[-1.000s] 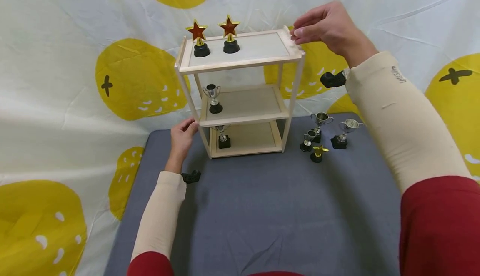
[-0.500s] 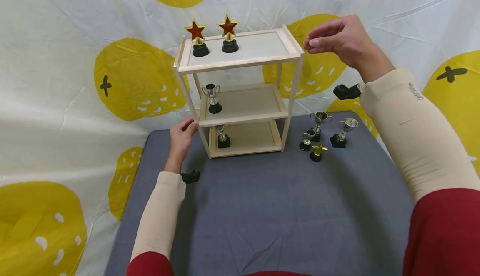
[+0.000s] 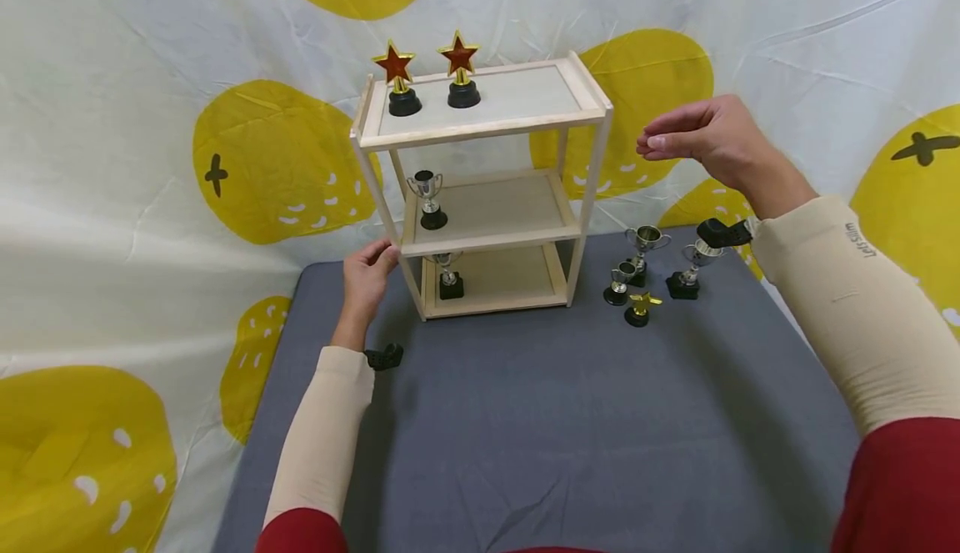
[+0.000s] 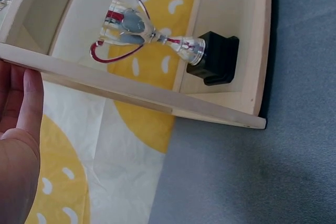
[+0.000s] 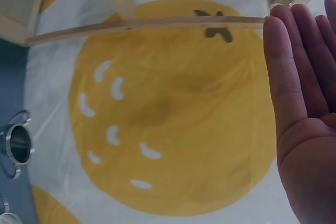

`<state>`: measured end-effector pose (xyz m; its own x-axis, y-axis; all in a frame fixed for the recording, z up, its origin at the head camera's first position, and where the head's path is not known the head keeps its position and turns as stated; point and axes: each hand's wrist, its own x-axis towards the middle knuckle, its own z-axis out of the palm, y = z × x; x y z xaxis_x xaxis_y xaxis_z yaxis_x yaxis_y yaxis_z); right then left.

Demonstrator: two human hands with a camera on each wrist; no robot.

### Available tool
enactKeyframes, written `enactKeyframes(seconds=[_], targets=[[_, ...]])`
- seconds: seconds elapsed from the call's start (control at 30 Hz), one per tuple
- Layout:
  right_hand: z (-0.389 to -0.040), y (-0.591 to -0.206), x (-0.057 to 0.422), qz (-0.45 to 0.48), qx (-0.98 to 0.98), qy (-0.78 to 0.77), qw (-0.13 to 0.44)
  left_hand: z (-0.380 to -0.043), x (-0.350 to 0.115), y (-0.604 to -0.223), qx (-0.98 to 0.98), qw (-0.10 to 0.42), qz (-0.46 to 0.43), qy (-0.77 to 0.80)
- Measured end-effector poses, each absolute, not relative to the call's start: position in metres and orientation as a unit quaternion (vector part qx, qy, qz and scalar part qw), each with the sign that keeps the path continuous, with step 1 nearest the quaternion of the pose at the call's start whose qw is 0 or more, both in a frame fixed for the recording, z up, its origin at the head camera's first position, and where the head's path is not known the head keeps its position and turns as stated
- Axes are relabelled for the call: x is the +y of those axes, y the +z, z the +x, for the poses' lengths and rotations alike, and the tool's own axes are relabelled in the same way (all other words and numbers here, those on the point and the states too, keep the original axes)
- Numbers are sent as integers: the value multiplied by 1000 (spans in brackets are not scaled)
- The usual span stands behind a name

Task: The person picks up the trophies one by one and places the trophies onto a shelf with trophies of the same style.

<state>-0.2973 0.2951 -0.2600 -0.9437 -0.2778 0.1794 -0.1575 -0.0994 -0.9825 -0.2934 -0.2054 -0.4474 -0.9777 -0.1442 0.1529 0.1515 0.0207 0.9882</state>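
the left hand (image 3: pixel 365 279) touches the left post (image 3: pixel 378 196) of the shelf (image 3: pixel 491 242), perhaps to steady it; whether it pinches is hidden. the empty right hand (image 3: pixel 726 146), fingers loosely straight, hangs right of the shelf, which is pale wood, three-tiered, upright, with red-starred trophies (image 3: pixel 403 103) on top, silver cups (image 3: pixel 427 188) below.

Your sleeves (image 3: pixel 318 444): red and beige. Shelf (image 3: pixel 528 90): pale cream. Two star trophies (image 3: pixel 394 64): red, gold-edged, black-based. Cups (image 3: pixel 427 186): silver, black. Worktop (image 3: pixel 525 419): grey-blue. Backdrop (image 3: pixel 142 203): white, yellow-patterned.
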Motion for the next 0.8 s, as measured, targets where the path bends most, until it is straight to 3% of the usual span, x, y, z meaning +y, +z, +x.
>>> enactKeyframes(seconds=[0.57, 0.8], targets=[[-277, -353, 334, -95, 699, -706, 66, -292, -202, -449, -704, 101, -4, -702], [-268, -384, 342, -61, 773, -629, 61, -290, -202, -446, -705, 107, 2, -701]])
